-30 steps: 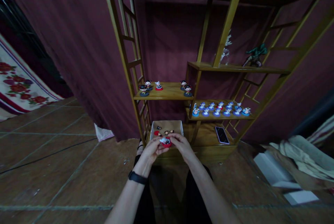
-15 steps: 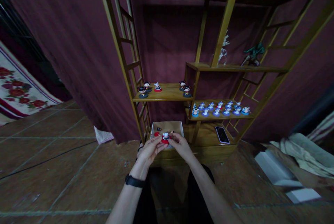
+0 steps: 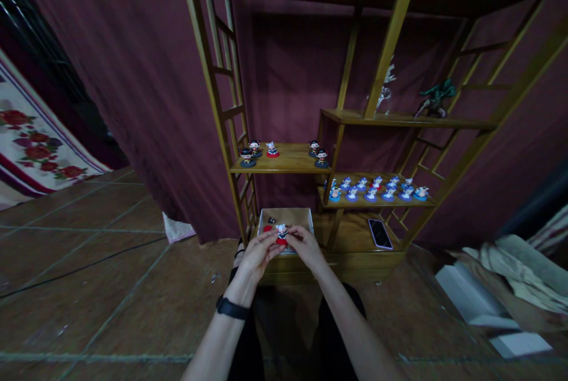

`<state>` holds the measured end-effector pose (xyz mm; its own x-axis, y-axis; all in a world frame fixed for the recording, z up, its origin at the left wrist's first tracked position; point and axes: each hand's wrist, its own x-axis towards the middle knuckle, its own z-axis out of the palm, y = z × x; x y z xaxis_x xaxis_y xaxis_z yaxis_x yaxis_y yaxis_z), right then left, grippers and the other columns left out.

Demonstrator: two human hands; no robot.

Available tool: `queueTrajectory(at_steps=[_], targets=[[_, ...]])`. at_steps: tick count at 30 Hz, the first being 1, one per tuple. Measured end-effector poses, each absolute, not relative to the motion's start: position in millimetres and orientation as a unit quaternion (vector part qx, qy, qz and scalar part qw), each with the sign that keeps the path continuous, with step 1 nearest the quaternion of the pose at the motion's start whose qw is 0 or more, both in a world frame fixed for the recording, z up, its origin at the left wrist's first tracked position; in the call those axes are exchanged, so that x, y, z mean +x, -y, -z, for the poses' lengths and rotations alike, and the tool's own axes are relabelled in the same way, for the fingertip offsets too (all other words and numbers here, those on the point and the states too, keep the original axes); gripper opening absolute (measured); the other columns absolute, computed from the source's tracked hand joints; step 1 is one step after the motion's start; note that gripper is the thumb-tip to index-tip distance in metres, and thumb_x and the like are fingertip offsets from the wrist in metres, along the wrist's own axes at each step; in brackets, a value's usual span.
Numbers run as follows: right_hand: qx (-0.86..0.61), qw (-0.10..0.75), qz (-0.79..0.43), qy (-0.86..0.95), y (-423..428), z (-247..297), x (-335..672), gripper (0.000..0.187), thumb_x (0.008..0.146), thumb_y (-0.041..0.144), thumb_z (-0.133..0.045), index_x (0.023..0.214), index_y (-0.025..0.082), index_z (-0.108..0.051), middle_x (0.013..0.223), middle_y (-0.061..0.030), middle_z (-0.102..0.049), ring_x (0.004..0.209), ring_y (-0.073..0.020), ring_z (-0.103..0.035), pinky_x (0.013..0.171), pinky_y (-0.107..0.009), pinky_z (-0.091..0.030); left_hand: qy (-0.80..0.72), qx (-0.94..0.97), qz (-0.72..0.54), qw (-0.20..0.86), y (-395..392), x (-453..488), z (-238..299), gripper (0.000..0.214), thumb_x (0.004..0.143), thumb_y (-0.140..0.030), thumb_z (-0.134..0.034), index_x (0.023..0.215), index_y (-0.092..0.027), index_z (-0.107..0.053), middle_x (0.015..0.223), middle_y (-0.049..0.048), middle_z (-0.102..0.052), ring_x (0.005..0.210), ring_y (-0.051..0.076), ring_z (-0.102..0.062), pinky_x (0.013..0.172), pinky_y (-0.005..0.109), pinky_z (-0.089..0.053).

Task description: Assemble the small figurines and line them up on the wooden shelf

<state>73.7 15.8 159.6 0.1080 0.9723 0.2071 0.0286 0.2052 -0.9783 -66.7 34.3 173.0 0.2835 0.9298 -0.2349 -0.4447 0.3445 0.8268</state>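
Observation:
My left hand (image 3: pixel 258 253) and my right hand (image 3: pixel 306 245) meet in front of me, fingers pinched on a small white figurine on a red base (image 3: pixel 281 233). They hold it upright just above the near edge of an open cardboard box (image 3: pixel 302 216) that stands on the bottom board of a wooden shelf unit (image 3: pixel 288 163). Inside the box lie a red base (image 3: pixel 266 228) and other small dark pieces. A black band sits on my left wrist.
The middle shelf carries several dark-haired figurines (image 3: pixel 247 157) and one red-based figurine (image 3: pixel 272 149). A lower shelf holds rows of blue-based figurines (image 3: pixel 377 189). A phone (image 3: pixel 380 233) lies on the bottom board. White boxes (image 3: pixel 465 295) and crumpled cloth (image 3: pixel 515 271) lie at right.
The figurine went from lying tilted in my fingers to standing upright. Both hands rose slightly toward the box, and my view shifted a little.

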Motion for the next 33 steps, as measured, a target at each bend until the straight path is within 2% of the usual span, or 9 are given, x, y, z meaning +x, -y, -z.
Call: queueTrajectory(at_steps=[4,12,25,33], targets=[[-0.486,0.567,-0.409,0.525,-14.5,-161.2,71.0,0.017,0.068,0.037,-0.058,0.077,0.023,-0.063,0.072,0.0019,-0.063,0.068,-0.0147,-0.057,0.063,-0.027,-0.045,-0.382,0.311,-0.493,0.717,-34.4,-66.1,-172.5,0.017,0.068,-0.009,-0.065,0.085,-0.011,-0.064,0.081,0.0090,-0.069,0.062,0.012,-0.064,0.060,0.022,-0.055],[-0.485,0.571,-0.412,0.519,-19.1,-164.3,71.9,0.016,0.069,0.035,-0.058,0.078,0.023,-0.064,0.073,0.0011,-0.064,0.069,-0.0159,-0.057,0.064,-0.028,-0.045,-0.358,0.317,-0.489,0.730,-31.0,-69.3,-181.2,0.018,0.068,-0.010,-0.065,0.086,-0.010,-0.065,0.084,0.0096,-0.069,0.070,0.014,-0.065,0.069,0.026,-0.055],[-0.491,0.568,-0.415,0.514,-24.1,-156.4,68.8,0.017,0.068,0.035,-0.060,0.079,0.023,-0.065,0.075,-0.0006,-0.064,0.074,-0.0180,-0.058,0.069,-0.031,-0.046,-0.353,0.339,-0.494,0.719,-32.1,-71.6,-178.1,0.025,0.067,-0.009,-0.066,0.092,-0.011,-0.064,0.086,0.0095,-0.068,0.070,0.014,-0.065,0.068,0.025,-0.054],[-0.506,0.560,-0.403,0.518,-19.4,-163.3,64.9,0.019,0.066,0.034,-0.061,0.079,0.021,-0.064,0.078,-0.0006,-0.065,0.076,-0.0174,-0.059,0.070,-0.031,-0.047,-0.379,0.350,-0.502,0.694,-30.9,-66.5,-178.1,0.030,0.057,-0.005,-0.071,0.085,-0.010,-0.063,0.074,0.0059,-0.068,0.061,0.011,-0.062,0.057,0.019,-0.050]])
